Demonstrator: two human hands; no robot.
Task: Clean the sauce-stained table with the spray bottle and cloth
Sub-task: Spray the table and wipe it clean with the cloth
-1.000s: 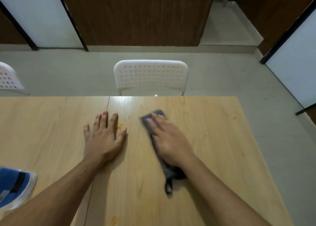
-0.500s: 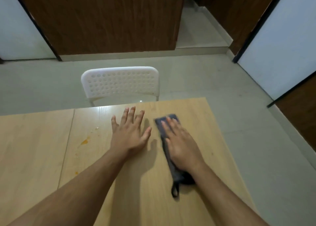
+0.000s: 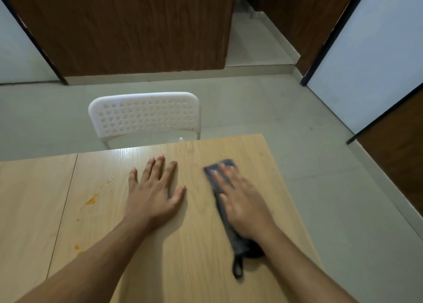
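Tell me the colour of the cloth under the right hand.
Dark blue-grey cloth, seen in the head view.

Plain dining or meeting room, wooden table [image 3: 183,245], white perforated chair [image 3: 144,114], tiled floor [image 3: 274,110]

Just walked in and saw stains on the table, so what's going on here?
A person is wiping the wooden table. The right hand presses a dark cloth flat near the table's right side, blurred with motion. The left hand rests flat on the table. Orange sauce spots left of the left hand are not wiped yet. No spray bottle is in view.
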